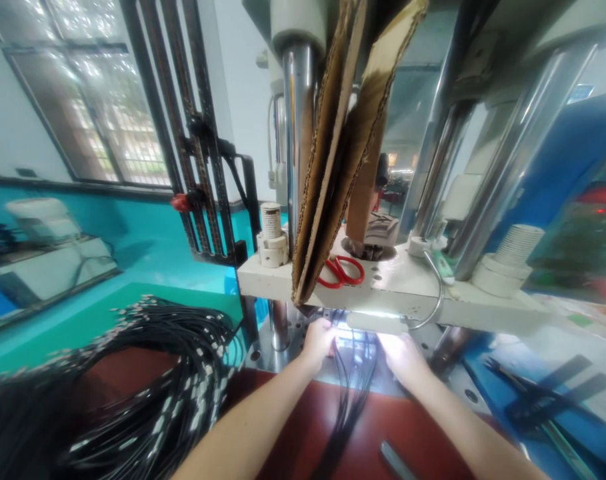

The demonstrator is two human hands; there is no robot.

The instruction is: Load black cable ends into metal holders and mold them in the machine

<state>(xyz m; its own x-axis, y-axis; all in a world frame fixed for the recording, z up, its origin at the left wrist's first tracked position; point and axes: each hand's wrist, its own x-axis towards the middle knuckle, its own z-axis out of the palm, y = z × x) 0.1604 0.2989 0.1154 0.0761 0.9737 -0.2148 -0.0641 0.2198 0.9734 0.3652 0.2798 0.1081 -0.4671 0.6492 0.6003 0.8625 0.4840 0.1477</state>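
Note:
My left hand [321, 337] is at the left side of a brightly lit spot under the press plate, thumb and fingers drawn together; what they hold is too small to make out. On the right side of the same spot is my right hand [401, 355], its fingertips washed out by glare and partly hidden by the lamp. Between the hands, several thin black cables [347, 393] run from the lit metal work area down toward me over the red-brown table surface [297, 433]. A tubular lamp [377, 323] shines just above the fingers.
Folded cardboard [327, 160] stands upright before the press column. Red-handled scissors [343, 272] lie on the white press plate [383, 293]. A large heap of black cables [183, 373] covers the left side. A metal tool [397, 460] lies in front; dark tools [537, 393] are on the right.

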